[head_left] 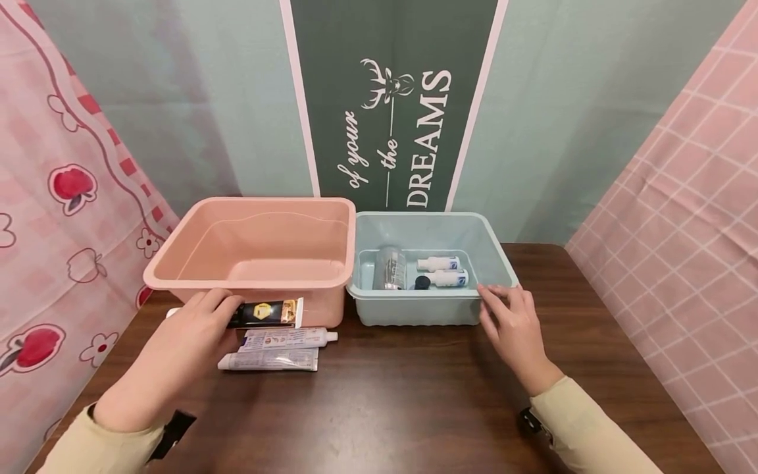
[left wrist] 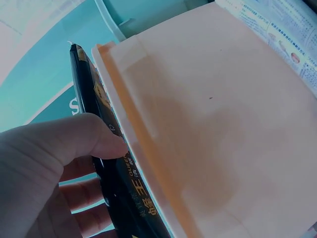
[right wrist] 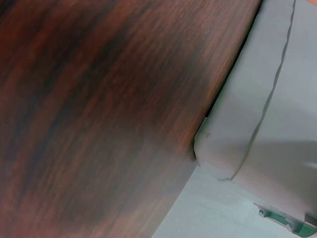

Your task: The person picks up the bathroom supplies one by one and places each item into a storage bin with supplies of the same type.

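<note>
My left hand point(head_left: 188, 342) grips a black squeeze tube point(head_left: 260, 314) with a gold and yellow label, its thumb on the near face and fingers behind. The tube point(left wrist: 130, 206) lies lengthwise along the front of the pink bin point(head_left: 251, 284), just below its rim. Below it on the table lie a white printed tube point(head_left: 284, 339) and a silvery-white tube point(head_left: 271, 360). At the front right corner of the light blue bin point(head_left: 414, 309), my right hand point(head_left: 516, 329) holds the rim, fingertips over the edge and thumb against the outer wall.
Inside the blue bin lie a clear bottle point(head_left: 390, 266) with a dark cap point(head_left: 422, 282) near it, and two small white bottles point(head_left: 438, 264). The bins stand side by side on a brown wood table point(head_left: 403, 401). Fabric curtains point(head_left: 681, 197) border the table.
</note>
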A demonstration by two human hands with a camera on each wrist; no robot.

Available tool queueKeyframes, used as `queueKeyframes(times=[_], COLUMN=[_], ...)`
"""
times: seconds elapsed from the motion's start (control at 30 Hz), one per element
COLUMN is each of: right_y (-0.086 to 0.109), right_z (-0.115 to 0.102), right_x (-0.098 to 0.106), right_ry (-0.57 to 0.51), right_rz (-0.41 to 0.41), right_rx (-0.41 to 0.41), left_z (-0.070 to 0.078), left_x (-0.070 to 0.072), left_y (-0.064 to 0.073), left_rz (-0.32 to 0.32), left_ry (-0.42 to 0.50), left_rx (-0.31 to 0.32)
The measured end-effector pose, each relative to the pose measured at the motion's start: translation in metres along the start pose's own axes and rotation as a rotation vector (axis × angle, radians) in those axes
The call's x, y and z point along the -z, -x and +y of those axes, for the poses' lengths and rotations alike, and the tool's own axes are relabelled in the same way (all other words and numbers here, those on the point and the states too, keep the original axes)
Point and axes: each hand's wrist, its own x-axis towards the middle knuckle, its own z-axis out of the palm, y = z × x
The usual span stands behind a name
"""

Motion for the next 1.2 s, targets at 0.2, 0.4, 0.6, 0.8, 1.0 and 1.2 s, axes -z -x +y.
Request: queueKeyframes(times=[0.2, 0.4, 0.6, 0.8, 1.0, 1.2], right_y=[0.000, 0.000, 0.000, -0.001, 0.000, 0.001], right_z=[0.000, 0.001, 0.001, 0.000, 0.001, 0.002], right_x=[0.001, 0.001, -0.002, -0.003, -0.002, -0.003], right_ry=[0.008, 0.007, 0.004, 0.004, 0.004, 0.012], right_rz=[0.002, 0.001, -0.001, -0.006, -0.004, 0.002], right_rx=[-0.001, -0.001, 0.004, 0.005, 0.004, 0.003], left_z=[-0.004, -0.007, -0.009, -0.010, -0.011, -0.013], left_x=[0.000, 0.002, 0.004, 0.004, 0.003, 0.002], left_y=[-0.005, -0.008, -0.011, -0.013, -0.016, -0.021], left_rz=[0.018, 0.003, 0.008, 0.016, -0.001, -0.022], left_ry=[-0.017, -0.029, -0.038, -0.045, -0.031, -0.016], left_rx=[-0.034, -0.041, -0.057, -0.057, -0.052, -0.062])
